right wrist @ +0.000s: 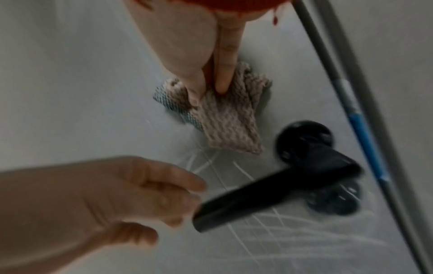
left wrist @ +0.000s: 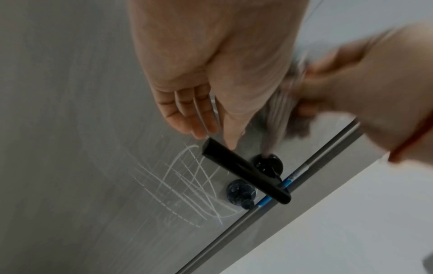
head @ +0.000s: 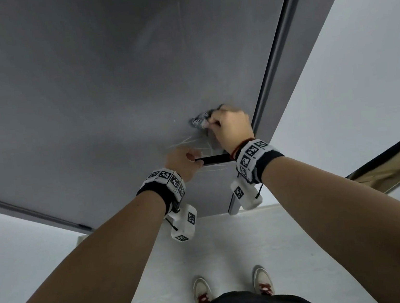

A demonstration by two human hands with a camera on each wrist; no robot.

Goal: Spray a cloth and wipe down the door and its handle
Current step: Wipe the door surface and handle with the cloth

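Nearest the wearer, on the pale floor (head: 230, 243), two white shoes (head: 202, 290) are seen below both outstretched forearms. Further out, the black lever handle (head: 216, 159) is met at its free end by the left hand (head: 182, 161), whose fingers (left wrist: 187, 111) are relaxed and loosely bent, the thumb tip laid on the lever without gripping it. Beyond, just above the handle's round rose (right wrist: 304, 137), a grey woven cloth (right wrist: 225, 120) is pinched by the right hand (head: 231, 127) and pressed against the grey door (head: 85, 89). White scratch marks (left wrist: 187, 185) are seen on the panel beside the handle
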